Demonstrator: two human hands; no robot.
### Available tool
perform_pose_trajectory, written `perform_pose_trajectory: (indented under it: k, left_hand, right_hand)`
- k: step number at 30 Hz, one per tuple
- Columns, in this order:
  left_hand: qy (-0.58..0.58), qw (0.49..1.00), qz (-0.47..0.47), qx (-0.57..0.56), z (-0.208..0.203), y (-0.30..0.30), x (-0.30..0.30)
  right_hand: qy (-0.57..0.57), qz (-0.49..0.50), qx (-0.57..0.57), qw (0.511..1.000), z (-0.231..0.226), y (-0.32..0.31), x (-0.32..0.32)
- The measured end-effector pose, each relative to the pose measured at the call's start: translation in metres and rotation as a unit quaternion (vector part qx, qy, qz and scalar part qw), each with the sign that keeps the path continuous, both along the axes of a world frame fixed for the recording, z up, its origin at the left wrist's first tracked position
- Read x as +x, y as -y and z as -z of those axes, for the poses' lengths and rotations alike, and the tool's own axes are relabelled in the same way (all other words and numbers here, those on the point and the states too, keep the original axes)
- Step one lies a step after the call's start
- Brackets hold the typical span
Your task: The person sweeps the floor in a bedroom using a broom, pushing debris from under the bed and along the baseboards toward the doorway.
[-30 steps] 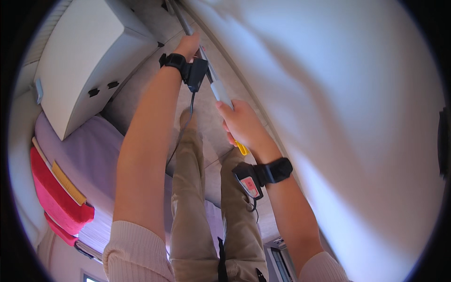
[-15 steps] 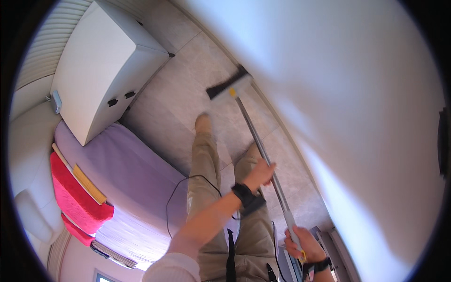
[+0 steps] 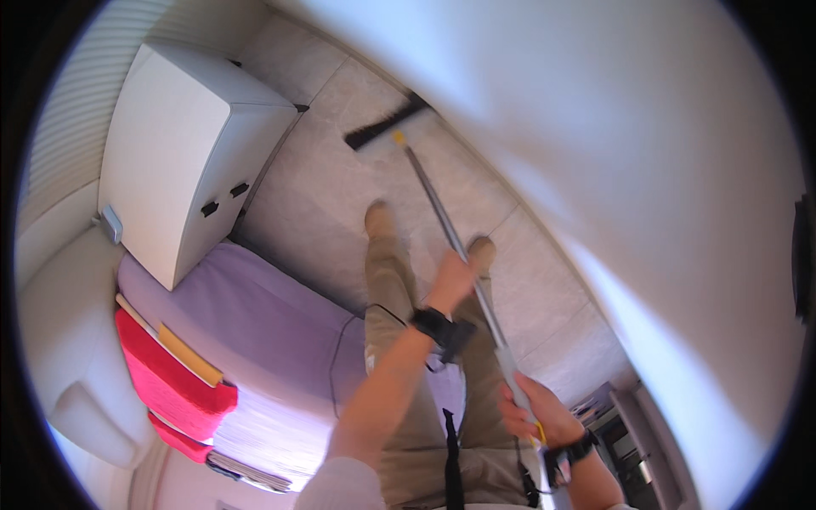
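Note:
A broom with a grey metal handle slants up and away from me across the floor. Its head of black bristles rests on the tiles close to the wall's foot and is slightly blurred. Partway along the handle, my left hand is wrapped round the bar. My right hand grips the white upper end, near a yellow piece. Black bands with small devices sit on both wrists. My feet stand on the floor below the broom head.
A white wall runs along the right. At the left stand a white cabinet with two black knobs and a bed with a lavender sheet. On the bed lie a red cloth and a yellow brush. A black cable hangs near my legs.
The broom head has moved away and to the left along the wall. My left hand has gone forward with the handle, and both hands keep their hold. The view has shifted slightly.

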State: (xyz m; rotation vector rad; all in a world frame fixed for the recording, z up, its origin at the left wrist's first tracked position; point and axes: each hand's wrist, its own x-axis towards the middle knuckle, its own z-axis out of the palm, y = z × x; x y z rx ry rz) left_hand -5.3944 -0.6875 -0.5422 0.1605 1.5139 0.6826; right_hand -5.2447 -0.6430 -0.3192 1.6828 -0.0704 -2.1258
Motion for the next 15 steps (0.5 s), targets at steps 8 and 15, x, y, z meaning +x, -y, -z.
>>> perform_pose_trajectory:
  k: [8,15]
  left_hand:
    - [0.177,0.984,-0.018,-0.010,-0.065,0.042,0.162]
    - [-0.073,0.993,-0.085,0.045,-0.027,0.074,0.026]
  right_hand:
    - [0.119,-0.042,-0.019,0.992,-0.110,0.023,0.096]
    - [-0.096,-0.235,0.128,0.959,-0.038,0.032,0.032]
